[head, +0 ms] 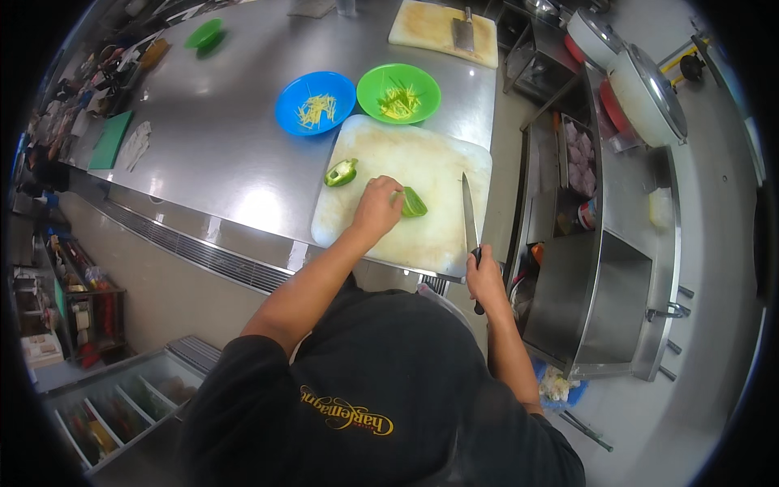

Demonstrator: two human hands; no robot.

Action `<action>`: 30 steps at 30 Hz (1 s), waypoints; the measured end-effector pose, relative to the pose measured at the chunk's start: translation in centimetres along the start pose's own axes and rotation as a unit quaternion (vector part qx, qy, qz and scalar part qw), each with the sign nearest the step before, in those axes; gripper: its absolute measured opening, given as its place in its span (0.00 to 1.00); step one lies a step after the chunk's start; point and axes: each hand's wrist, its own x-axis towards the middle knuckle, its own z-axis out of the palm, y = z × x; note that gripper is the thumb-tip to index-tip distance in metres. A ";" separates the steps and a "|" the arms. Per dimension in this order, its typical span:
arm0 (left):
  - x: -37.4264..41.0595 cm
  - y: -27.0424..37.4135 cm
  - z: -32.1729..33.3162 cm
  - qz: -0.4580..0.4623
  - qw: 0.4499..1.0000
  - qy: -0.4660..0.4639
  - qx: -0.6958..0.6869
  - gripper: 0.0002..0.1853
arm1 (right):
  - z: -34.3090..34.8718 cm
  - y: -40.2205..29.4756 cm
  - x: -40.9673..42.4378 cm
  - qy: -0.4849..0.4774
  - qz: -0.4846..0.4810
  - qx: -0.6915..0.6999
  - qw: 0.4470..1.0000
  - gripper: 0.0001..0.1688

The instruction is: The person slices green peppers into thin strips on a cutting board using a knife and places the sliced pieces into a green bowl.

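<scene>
My left hand (378, 207) is over the white cutting board (426, 246), its fingertips at the left edge of a green bell pepper piece (414, 203) lying with its hollow inner side up. The finger contact is partly hidden by the hand. A cut half of green bell pepper (341, 173) rests at the board's left side, its pale core showing. My right hand (485, 277) grips the black handle of a long kitchen knife (468, 207) at the board's right edge. The blade points away from me over the board, apart from the pepper.
Beyond the board stand a blue bowl (286, 109) and a green bowl (429, 91), both with thin pale strips. A cleaver (463, 35) lies on a second cutting board (420, 24). The steel table (231, 134) also bears a cloth (137, 145). Large lidded cookers (648, 97) stand right.
</scene>
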 end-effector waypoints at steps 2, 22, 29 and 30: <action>-0.9 -0.4 1.0 0.057 0.997 -0.051 -0.014 0.09 | 0.3 -0.3 -0.9 0.010 -0.002 -0.018 1.000 0.21; -1.5 1.4 4.5 -0.005 0.998 -0.055 -0.002 0.16 | 2.3 3.7 -7.3 0.104 -0.221 -0.174 0.954 0.26; -0.9 1.2 4.5 -0.038 0.997 -0.071 -0.017 0.19 | 3.7 5.6 -6.3 0.113 -0.217 -0.183 0.952 0.26; -0.8 1.1 4.6 -0.050 0.996 -0.071 -0.022 0.20 | 4.1 5.7 -5.9 0.116 -0.220 -0.181 0.952 0.26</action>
